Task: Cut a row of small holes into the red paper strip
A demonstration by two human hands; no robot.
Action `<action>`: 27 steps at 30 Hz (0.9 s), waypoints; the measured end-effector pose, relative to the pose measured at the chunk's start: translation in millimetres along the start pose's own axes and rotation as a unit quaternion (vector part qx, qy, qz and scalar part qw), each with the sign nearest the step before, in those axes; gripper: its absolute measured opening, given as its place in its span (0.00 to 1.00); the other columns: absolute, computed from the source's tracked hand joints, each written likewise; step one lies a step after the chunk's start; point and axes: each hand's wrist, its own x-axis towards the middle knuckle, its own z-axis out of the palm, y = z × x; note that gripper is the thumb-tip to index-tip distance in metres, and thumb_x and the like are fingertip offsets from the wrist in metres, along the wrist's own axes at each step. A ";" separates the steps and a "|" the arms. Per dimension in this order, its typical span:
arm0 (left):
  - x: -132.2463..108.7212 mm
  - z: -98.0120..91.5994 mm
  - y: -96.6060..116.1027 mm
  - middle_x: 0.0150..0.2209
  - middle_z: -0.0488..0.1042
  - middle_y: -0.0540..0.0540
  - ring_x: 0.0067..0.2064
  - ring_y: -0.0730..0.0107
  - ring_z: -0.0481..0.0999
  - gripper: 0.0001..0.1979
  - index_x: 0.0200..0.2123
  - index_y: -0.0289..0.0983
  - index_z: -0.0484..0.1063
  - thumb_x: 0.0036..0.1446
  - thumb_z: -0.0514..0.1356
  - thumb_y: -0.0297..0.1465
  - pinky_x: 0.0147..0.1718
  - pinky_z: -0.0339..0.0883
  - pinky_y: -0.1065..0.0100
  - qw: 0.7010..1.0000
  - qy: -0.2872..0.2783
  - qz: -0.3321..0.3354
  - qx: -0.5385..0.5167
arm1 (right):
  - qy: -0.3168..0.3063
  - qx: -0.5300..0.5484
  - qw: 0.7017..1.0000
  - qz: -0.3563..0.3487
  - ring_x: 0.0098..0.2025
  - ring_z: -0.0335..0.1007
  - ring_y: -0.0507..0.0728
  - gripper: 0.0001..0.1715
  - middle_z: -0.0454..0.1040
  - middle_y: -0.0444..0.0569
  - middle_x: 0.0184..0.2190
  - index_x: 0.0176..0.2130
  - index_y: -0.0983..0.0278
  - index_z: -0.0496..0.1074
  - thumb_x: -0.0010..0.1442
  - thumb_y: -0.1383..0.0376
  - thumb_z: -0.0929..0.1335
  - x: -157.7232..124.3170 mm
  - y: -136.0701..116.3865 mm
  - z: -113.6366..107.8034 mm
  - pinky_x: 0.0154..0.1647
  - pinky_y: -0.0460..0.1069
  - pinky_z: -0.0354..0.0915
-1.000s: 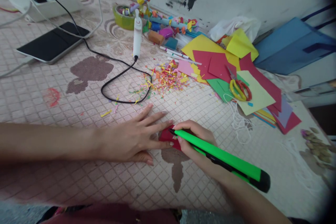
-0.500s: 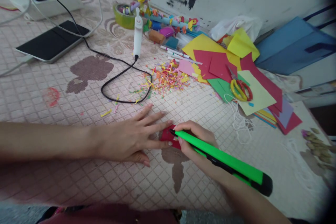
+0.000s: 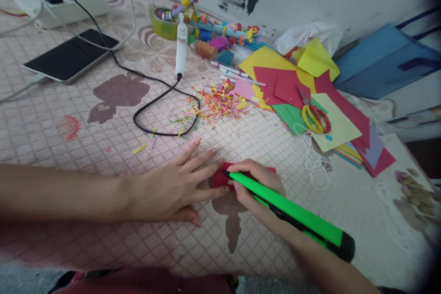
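Note:
My left hand (image 3: 175, 188) lies flat with its fingers spread, two fingertips resting on a small red paper piece (image 3: 217, 178) on the patterned tablecloth. Closed around a green and black pen-like tool (image 3: 292, 206) is my right hand (image 3: 258, 179). The tool's dark tip touches the red paper just beside my left fingertips. Its thick rear end points toward the lower right. Part of the paper is hidden under both hands, and a red edge shows past my right knuckles.
Beyond my hands lie paper scraps (image 3: 223, 101), a white glue gun (image 3: 181, 50) with a looped black cable and a black tablet (image 3: 72, 55). To the right are coloured sheets (image 3: 337, 119), red-yellow scissors (image 3: 313, 118), white string (image 3: 313, 161) and a blue bag (image 3: 382, 62).
My left hand has shifted slightly downward. More of the red paper now shows beyond my right hand, while the green tool's rear end has moved slightly.

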 end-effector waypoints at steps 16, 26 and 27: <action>-0.7 -2.7 -0.1 0.68 0.65 0.33 0.70 0.33 0.61 0.40 0.68 0.47 0.64 0.57 0.68 0.53 0.67 0.47 0.28 1.000 -0.013 -0.004 0.014 | 0.009 -0.020 1.000 0.015 0.35 0.77 0.53 0.13 0.80 0.43 0.36 0.43 0.58 0.73 0.59 0.72 0.67 -2.6 1.1 1.2 0.37 0.48 0.72; -0.8 2.3 5.9 0.64 0.68 0.30 0.69 0.34 0.63 0.36 0.67 0.45 0.66 0.61 0.66 0.52 0.65 0.50 0.27 1.000 0.003 -0.017 -0.017 | 0.052 -0.013 0.998 0.019 0.31 0.78 0.52 0.08 0.82 0.44 0.33 0.39 0.60 0.75 0.59 0.69 0.68 2.8 -9.1 -3.1 0.30 0.45 0.72; -0.7 2.3 5.3 0.63 0.68 0.31 0.69 0.34 0.63 0.36 0.67 0.46 0.66 0.61 0.65 0.52 0.65 0.50 0.27 1.000 0.004 -0.017 -0.016 | 0.050 -0.013 0.999 0.017 0.31 0.78 0.52 0.08 0.82 0.44 0.33 0.40 0.60 0.75 0.59 0.69 0.68 2.6 -8.5 -2.9 0.31 0.45 0.72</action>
